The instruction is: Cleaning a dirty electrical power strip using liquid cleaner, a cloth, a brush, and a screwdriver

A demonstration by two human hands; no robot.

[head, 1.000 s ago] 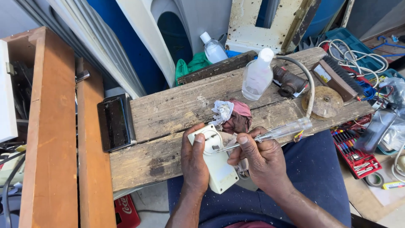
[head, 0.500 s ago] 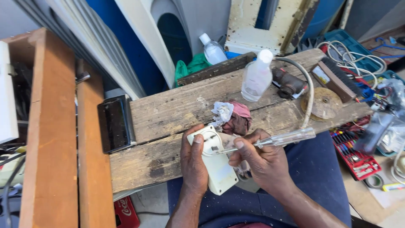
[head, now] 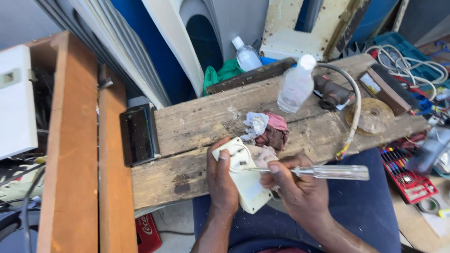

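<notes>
Over on the left, a dark flat rectangular case [head: 138, 135] is lying at the end of the plank bench [head: 197, 140], whose boards are looking rough, grey and stained. Moving in, the left hand [head: 224, 180] is closing around a cream plastic socket block [head: 243, 180], thumb pressing on its smooth moulded face, and it is holding the block out over the person's lap at the near edge of the boards. The right hand [head: 300, 192] is gripping a screwdriver [head: 323, 172] with a clear, glassy handle, and the thin metal shaft is reaching across to the block's face, so the work on that face is looking under way rather than finished; the casing is looking shut, though whether any screw is out yet cannot be told. Just behind the block, a crumpled white and reddish rag [head: 267, 129] is sitting soft on the wood. Farther right, a clear plastic bottle [head: 295, 84] with a white cap is standing upright, a thick pale cable [head: 354, 107] is curving down to bared coloured wires, and a rusty round disc [head: 372, 115] is lying flat.
</notes>
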